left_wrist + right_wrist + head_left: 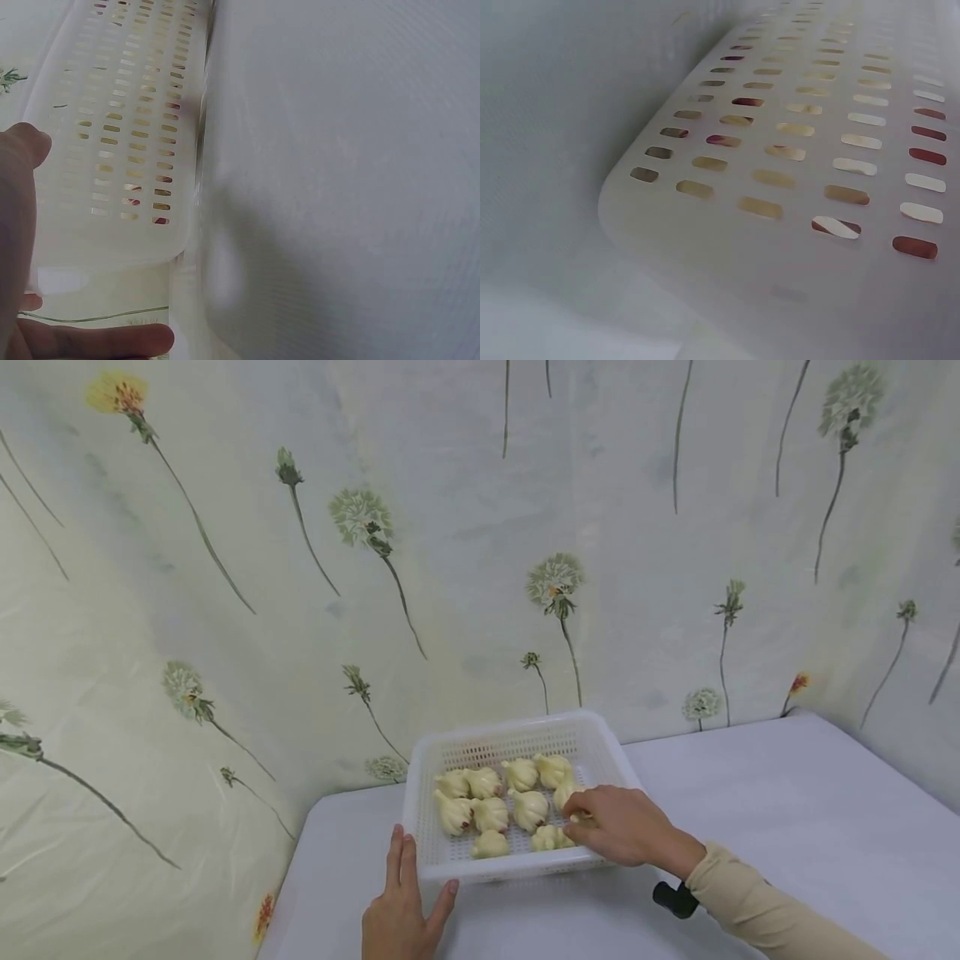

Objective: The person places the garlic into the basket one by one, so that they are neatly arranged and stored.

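Note:
A white perforated plastic basket [517, 865] sits on the table, with several pale garlic bulbs [530, 808] spread over its bottom. My left hand [401, 902] is at the basket's near left corner, fingers straight along the left side and thumb by the front wall. In the left wrist view the thumb [31, 142] lies near the rim. Reaching over the right front rim, my right hand [622, 827] pinches a garlic bulb [580, 818] between thumb and curled fingers, partly hidden by them. The right wrist view shows only the basket's slotted outer wall [780, 247].
The table [735, 793] has a pale cover. Behind and left of it hangs a sheet [465, 568] printed with dandelions. A black strap piece [675, 900] shows beneath the right wrist.

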`<state>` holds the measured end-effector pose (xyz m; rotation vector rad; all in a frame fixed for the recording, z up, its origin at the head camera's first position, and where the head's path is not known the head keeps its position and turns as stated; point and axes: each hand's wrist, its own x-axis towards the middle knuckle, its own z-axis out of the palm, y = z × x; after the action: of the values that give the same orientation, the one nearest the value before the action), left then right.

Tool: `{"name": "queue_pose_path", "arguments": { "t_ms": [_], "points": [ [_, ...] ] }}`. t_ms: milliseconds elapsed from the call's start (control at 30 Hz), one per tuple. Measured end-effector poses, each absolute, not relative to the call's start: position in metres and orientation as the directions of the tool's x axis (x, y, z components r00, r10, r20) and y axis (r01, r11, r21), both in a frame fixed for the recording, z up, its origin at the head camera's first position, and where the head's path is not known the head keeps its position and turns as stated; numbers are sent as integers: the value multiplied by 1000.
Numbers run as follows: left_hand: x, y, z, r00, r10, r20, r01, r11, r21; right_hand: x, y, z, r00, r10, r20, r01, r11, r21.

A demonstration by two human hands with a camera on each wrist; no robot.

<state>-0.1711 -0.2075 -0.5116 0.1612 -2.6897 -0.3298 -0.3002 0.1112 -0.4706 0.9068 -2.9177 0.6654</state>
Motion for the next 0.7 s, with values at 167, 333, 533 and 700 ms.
{"name": "queue_pose_path", "arguments": {
  "t_ms": [167, 333, 533, 700],
  "points": [
    [-170, -207, -512, -901, -168, 401, -69, 966, 250, -298, 114, -474, -842, -500, 201, -535, 727, -431],
    [-168, -207, -509, -906, -187, 381, -94, 964, 250, -295, 115, -479, -814, -425, 396, -576, 676, -460],
    [-164, -211, -499, -932, -209, 297, -110, 942, 316, -297, 122, -483, -677, -292, 676, -672, 621, -404],
    [-157, -223, -482, -943, -256, 212, -148, 896, 419, -300, 141, -468, -651, -257, 715, -666, 645, -375]
  ]
}}
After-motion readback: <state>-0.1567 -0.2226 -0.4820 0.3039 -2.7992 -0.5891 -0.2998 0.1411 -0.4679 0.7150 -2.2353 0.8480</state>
